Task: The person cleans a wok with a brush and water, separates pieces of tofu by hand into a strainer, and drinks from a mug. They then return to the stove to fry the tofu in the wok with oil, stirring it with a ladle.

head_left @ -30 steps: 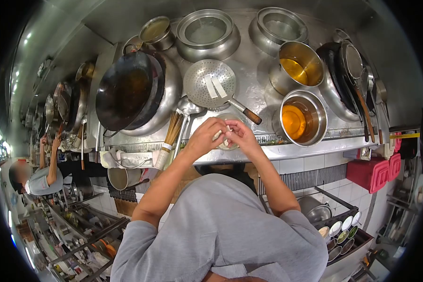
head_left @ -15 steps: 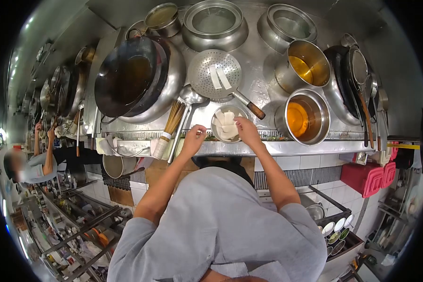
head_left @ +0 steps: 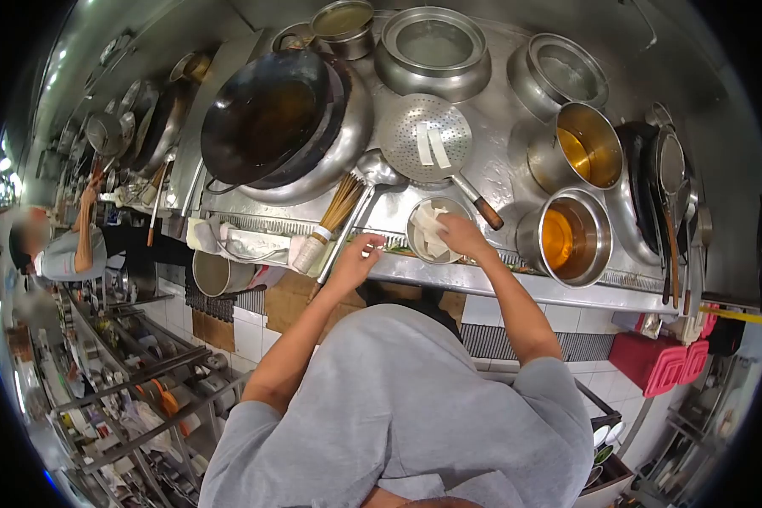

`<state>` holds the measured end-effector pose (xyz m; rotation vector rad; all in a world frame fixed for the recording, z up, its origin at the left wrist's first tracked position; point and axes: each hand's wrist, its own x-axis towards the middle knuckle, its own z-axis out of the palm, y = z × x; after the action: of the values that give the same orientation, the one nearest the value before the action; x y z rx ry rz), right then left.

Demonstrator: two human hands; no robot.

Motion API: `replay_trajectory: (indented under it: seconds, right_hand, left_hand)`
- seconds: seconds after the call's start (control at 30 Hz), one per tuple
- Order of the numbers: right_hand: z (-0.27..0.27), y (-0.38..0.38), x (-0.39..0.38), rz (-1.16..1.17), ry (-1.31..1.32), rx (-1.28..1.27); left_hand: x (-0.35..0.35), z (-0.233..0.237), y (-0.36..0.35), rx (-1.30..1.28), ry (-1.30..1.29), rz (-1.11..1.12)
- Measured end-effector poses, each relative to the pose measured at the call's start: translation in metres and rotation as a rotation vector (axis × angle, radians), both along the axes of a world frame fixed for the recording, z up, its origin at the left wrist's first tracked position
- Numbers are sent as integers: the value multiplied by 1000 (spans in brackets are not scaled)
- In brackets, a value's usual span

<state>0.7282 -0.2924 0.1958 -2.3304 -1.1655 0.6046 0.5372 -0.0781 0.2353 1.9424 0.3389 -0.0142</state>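
Note:
A metal bowl [head_left: 416, 243] near the counter's front edge holds several flat white pieces [head_left: 429, 222]. My right hand [head_left: 459, 234] reaches into the bowl's right side, its fingers closed on some of those pieces. To the left of the bowl, my left hand [head_left: 360, 255] hovers with fingers curved and apart, holding nothing. Behind the bowl lies a round perforated strainer [head_left: 402, 131] with a wooden-ended handle. Two white strips [head_left: 432, 146] rest on it side by side. A steel ladle [head_left: 379, 168] and a bamboo brush [head_left: 337, 210] lie to the bowl's left.
A large black wok [head_left: 267, 118] stands at the left. Two steel pots of amber liquid [head_left: 590, 146] [head_left: 571, 237] are at the right. Lidless round vessels [head_left: 433, 80] line the back. Another person [head_left: 72, 252] is at far left; red bins [head_left: 643, 360] sit lower right.
The view has shifted, so the counter items appear farther right. My right hand has moved deeper into the bowl, and the white pieces there are bunched up. My left hand stays beside the bowl.

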Motion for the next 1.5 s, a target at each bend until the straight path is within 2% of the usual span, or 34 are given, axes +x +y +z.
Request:
replay_trajectory:
  seconds: [0.03,0.1,0.13,0.17,0.23,0.27,0.33,0.43,0.53,0.57,0.63,0.77,0.83,0.9,0.97,1.03,1.1,1.2,1.33,1.37,1.43,1.5]
  right_hand:
    - [17,1,-1,11,-6,2]
    - [66,8,-16,-202,549,171]
    - [72,9,-24,-160,562,273]
    - [81,13,-34,-151,559,274]
    - [104,21,-58,-130,546,601]
    - [112,23,-66,-122,546,606]
    - [127,27,-79,-71,274,634]
    - [155,29,-90,-95,298,693]
    - [160,28,-96,-91,274,728]
    - [160,28,-96,-83,289,739]
    - [162,26,-97,-85,289,747]
    - [155,18,-91,-65,233,735]
    - [149,11,-86,-49,216,754]
    - [140,7,-87,-33,196,774]
    - [130,6,-97,-191,1061,864]
    - [130,3,-100,-164,1124,897]
    - [137,-1,-101,-208,1303,972]
    - [134,-5,-99,-300,1358,1047]
    - [127,-14,-98,-322,1279,1032]
    - [124,-15,-98,-330,1182,994]
    - [119,-19,-97,-340,1088,955]
    - [117,-23,-95,-298,733,845]
  left_hand:
    - [5,7,1,2,-6,11]
    - [21,45,-7,34,-79,99]
    - [28,57,-9,-30,-123,153]
    - [33,71,-11,-26,-128,161]
    - [38,96,-15,-42,-276,146]
    - [38,106,-16,55,-345,160]
    - [35,117,-19,86,-426,203]
    - [29,136,-24,155,-555,246]
    - [25,135,-26,161,-641,271]
    - [24,135,-28,164,-643,264]
    - [24,135,-33,0,-591,318]
    - [27,141,-30,53,-567,217]
    - [29,148,-30,118,-476,89]
    - [31,147,-36,144,-478,110]
    - [36,145,-41,172,-482,127]
    - [41,140,-45,360,-559,122]
    - [46,142,-51,351,-547,92]
    - [55,139,-55,355,-527,13]
    - [64,138,-59,402,-503,-41]
    - [65,139,-60,400,-503,-46]
    - [67,141,-61,283,-417,-68]
    - [67,143,-60,244,-369,-86]
